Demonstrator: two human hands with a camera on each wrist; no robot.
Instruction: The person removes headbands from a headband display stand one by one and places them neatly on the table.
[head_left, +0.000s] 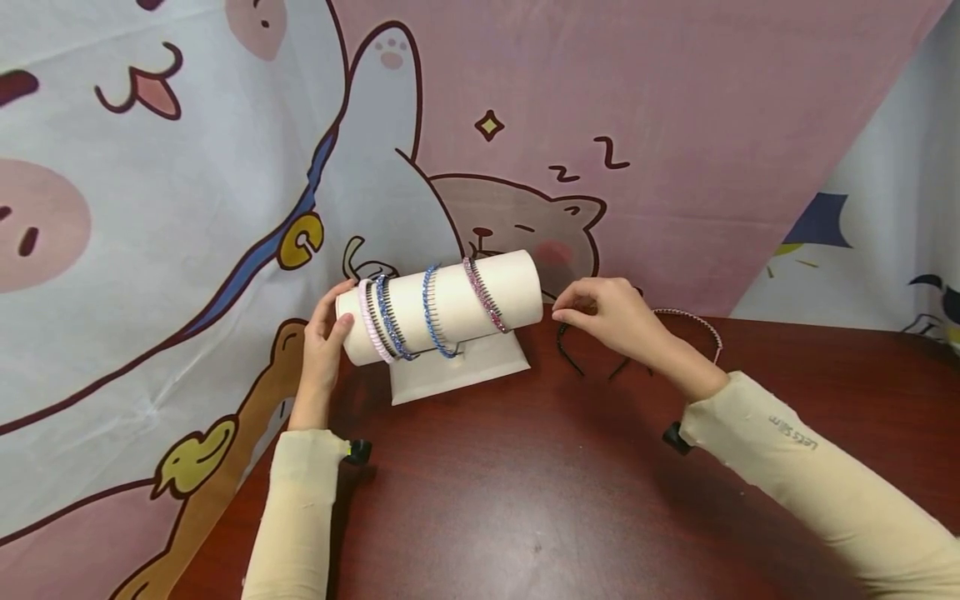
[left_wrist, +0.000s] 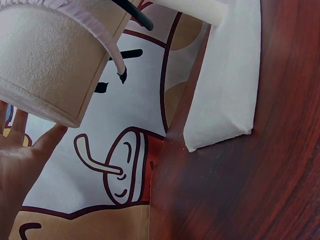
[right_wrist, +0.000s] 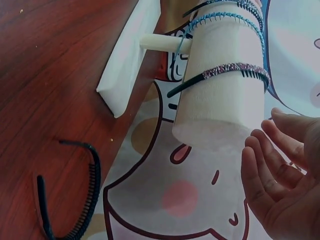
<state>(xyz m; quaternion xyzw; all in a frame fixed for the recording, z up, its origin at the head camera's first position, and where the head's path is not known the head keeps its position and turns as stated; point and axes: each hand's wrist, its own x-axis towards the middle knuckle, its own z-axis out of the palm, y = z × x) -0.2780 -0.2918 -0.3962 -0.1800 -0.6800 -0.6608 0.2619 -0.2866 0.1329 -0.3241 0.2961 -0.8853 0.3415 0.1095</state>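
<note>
A white roll-shaped headband stand sits on its white base on the dark red table. Several headbands ring it: a pink one at the left end, blue ones in the middle, and a purple sparkly one towards the right. My left hand rests against the roll's left end with straight fingers. My right hand hovers by the right end, fingers relaxed and empty. A black headband lies on the table under it.
A thin pink headband lies behind my right wrist. A cartoon-printed cloth hangs behind the stand and drapes over the table's left side. Bare wood spreads in front of the stand.
</note>
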